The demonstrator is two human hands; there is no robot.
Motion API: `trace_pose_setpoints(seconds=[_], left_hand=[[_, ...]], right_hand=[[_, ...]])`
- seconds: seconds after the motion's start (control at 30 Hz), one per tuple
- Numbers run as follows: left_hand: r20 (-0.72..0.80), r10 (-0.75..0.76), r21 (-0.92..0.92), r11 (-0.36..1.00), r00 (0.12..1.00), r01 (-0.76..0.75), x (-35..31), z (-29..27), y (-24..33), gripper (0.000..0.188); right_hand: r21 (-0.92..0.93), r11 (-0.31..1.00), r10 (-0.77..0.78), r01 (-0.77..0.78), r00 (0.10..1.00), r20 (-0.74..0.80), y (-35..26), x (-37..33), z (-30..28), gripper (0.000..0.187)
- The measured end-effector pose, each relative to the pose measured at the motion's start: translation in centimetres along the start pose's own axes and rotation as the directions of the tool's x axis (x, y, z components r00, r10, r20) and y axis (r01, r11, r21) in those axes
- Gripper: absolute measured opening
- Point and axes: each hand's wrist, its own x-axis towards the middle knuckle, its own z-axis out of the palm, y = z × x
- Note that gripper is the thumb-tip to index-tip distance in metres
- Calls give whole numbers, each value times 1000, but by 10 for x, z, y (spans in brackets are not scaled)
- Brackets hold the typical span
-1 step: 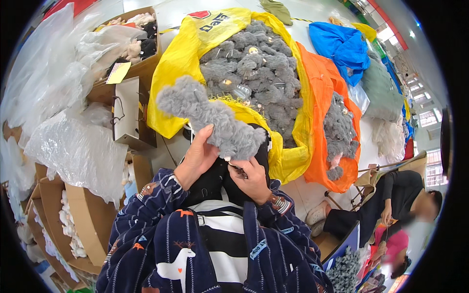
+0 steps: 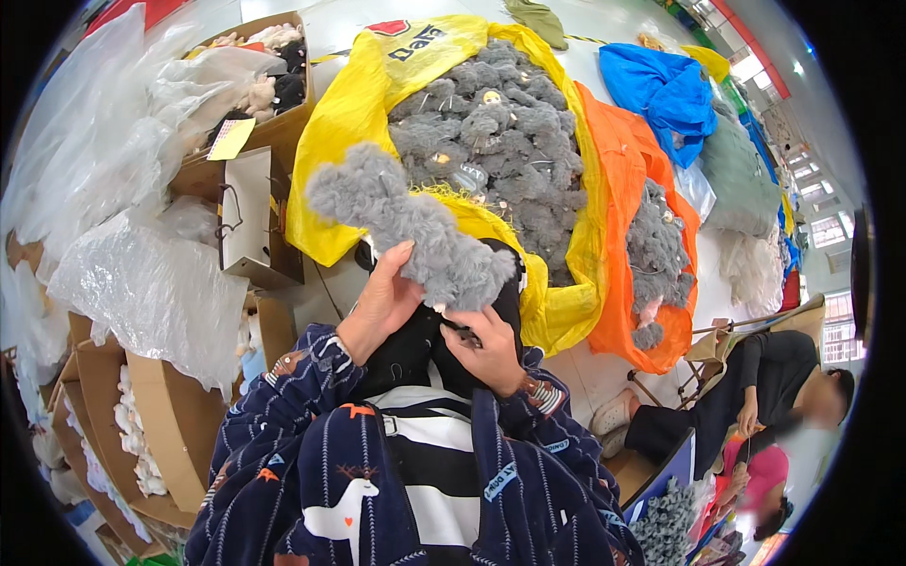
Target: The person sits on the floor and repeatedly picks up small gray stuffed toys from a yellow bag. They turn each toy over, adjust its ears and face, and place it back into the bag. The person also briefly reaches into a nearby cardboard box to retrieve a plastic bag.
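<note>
A grey fluffy plush toy (image 2: pixel 415 231) lies slantwise in front of me above my lap. My left hand (image 2: pixel 382 307) is closed round its lower left side, thumb pressed on the fur. My right hand (image 2: pixel 486 349) is at the toy's lower end, index finger against the fur. Curled in its fingers is a small dark object (image 2: pixel 466 334), mostly hidden, whose kind I cannot make out. A small pinkish bit (image 2: pixel 440 307) shows at the toy's underside between my hands.
Beyond the toy, a yellow sack (image 2: pixel 330 160) holds many grey plush pieces. An orange sack (image 2: pixel 613 236) beside it holds more. Cardboard boxes (image 2: pixel 165 406) and clear plastic bags (image 2: pixel 142 292) crowd the left. A blue bag (image 2: pixel 656 90) is far right; a person (image 2: pixel 708 406) sits at right.
</note>
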Motion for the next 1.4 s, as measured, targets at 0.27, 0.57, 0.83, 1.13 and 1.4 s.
trace_pose_setpoints(seconds=[0.27,0.57,0.83,1.13,1.4], left_hand=[[129,-59,90,995,990,47,2,-7,-7,52],[118,150,474,860,982,-188,6,-2,-13,53],[-30,-23,394,919,999,33,9,-1,-3,52],[45,267,606,758,963,-239,1,-5,-8,72],[59,154,532,831,986,-161,2,-11,5,64]], right_hand=[[728,436,702,-530,706,93,-24,14,-13,54],[702,545,660,-458,751,-22,-14,2,13,46],[548,702,554,-454,832,-21,5,-14,24,50],[496,746,548,-444,833,-79,2,-7,34,50],[474,752,458,-458,880,125,-5,0,1,51]])
